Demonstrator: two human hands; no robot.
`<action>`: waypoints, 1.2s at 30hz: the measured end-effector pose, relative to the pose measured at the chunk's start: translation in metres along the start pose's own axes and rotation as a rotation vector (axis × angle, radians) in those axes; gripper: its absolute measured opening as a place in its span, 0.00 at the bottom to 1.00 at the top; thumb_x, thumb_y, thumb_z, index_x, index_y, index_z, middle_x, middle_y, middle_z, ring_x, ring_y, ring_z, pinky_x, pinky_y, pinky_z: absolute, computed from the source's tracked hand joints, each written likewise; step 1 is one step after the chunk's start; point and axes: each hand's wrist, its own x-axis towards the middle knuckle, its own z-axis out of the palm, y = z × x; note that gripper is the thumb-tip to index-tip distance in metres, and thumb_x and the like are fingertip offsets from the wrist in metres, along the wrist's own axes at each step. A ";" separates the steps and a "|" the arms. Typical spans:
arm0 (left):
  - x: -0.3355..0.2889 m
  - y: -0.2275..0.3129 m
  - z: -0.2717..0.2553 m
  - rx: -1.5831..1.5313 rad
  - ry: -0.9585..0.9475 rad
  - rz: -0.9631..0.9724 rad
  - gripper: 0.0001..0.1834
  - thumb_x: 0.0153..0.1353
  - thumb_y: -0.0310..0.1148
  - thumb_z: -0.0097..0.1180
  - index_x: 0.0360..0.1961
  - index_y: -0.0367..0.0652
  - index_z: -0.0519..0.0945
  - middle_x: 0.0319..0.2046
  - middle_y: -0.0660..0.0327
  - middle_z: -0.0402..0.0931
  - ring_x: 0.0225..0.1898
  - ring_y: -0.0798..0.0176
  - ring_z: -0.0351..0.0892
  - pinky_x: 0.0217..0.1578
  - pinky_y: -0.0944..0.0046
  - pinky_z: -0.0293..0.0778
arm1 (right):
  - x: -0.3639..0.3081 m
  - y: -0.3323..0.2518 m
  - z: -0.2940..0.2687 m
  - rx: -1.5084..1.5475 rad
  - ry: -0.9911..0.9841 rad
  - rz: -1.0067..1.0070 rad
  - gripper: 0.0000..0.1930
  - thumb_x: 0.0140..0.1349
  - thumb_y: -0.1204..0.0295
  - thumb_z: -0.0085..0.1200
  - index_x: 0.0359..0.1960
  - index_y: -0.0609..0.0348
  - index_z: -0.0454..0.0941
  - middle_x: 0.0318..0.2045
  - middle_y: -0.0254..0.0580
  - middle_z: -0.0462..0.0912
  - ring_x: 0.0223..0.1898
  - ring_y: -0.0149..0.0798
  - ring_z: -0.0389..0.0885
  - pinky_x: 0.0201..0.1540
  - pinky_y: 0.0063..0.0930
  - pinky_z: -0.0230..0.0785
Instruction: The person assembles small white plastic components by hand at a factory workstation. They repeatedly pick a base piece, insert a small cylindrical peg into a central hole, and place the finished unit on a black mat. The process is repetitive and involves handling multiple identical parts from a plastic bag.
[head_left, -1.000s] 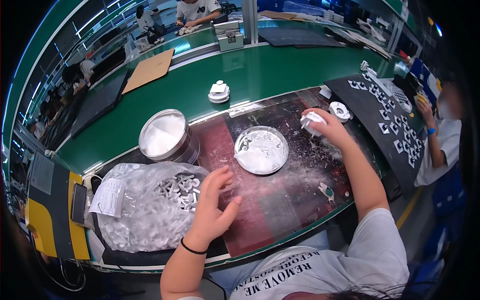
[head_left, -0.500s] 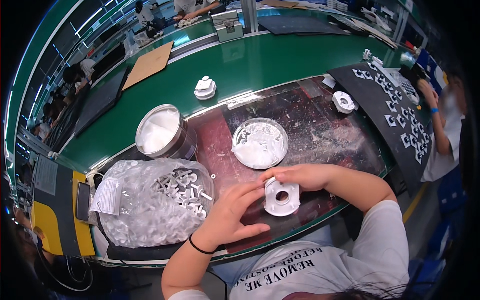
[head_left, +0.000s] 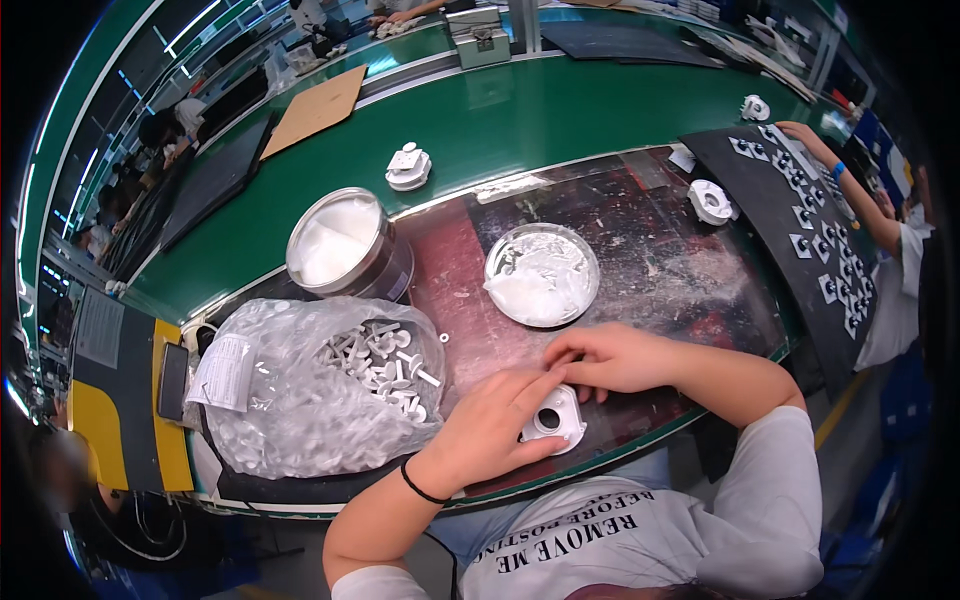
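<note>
My left hand grips a white plastic housing with a round dark hole, low over the front edge of the bench. Its fingers reach across the far side of the part, and the thumb lies along the near side. Above the housing's far edge, my right hand has its fingers bent and pinched together against the left fingertips. Whatever may be between them is hidden. A shallow round dish with white paste sits just beyond both hands. Left of them, an open clear plastic bag holds several white mushroom-shaped plastic pieces.
A bucket of white paste stands behind the bag. A small white ring lies beside it. On the green belt sits a stacked white part. Another housing rests near a black board of small pieces, where a co-worker's arm reaches.
The housing has passed from my right hand's hold into my left, which now covers part of it. My right fingers have come off its edge and pinched. The co-worker's arm now stretches over the board.
</note>
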 end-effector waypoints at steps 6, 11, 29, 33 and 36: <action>-0.001 0.003 -0.018 0.076 0.150 -0.042 0.32 0.48 0.42 0.63 0.52 0.38 0.71 0.42 0.51 0.74 0.44 0.49 0.72 0.45 0.56 0.68 | -0.013 0.001 -0.023 0.169 0.336 -0.227 0.11 0.61 0.70 0.53 0.44 0.60 0.75 0.28 0.33 0.80 0.22 0.23 0.75 0.22 0.16 0.66; -0.011 -0.023 -0.048 0.312 0.363 -0.241 0.09 0.48 0.31 0.59 0.31 0.40 0.77 0.26 0.53 0.74 0.31 0.48 0.73 0.34 0.54 0.69 | -0.022 0.011 -0.049 0.109 0.542 -0.425 0.09 0.61 0.71 0.53 0.40 0.61 0.77 0.28 0.34 0.80 0.24 0.24 0.75 0.25 0.17 0.66; -0.011 -0.026 -0.047 0.343 0.288 -0.412 0.13 0.48 0.28 0.58 0.37 0.39 0.77 0.29 0.54 0.73 0.35 0.52 0.72 0.38 0.57 0.67 | -0.111 0.092 -0.197 -0.747 1.869 0.494 0.21 0.51 0.57 0.58 0.46 0.48 0.77 0.58 0.34 0.69 0.61 0.40 0.63 0.61 0.68 0.43; -0.016 -0.029 -0.047 0.335 0.280 -0.416 0.14 0.48 0.29 0.59 0.38 0.39 0.77 0.30 0.54 0.74 0.36 0.52 0.72 0.38 0.57 0.68 | -0.122 0.083 -0.175 -0.693 1.636 0.494 0.19 0.53 0.56 0.56 0.46 0.45 0.78 0.59 0.35 0.68 0.62 0.41 0.63 0.61 0.70 0.40; -0.015 -0.026 -0.046 0.357 0.299 -0.375 0.14 0.48 0.29 0.59 0.38 0.38 0.77 0.31 0.54 0.75 0.37 0.51 0.73 0.39 0.57 0.68 | -0.142 0.095 -0.175 -0.713 1.440 0.544 0.21 0.53 0.53 0.57 0.48 0.43 0.78 0.63 0.37 0.64 0.65 0.43 0.59 0.61 0.71 0.40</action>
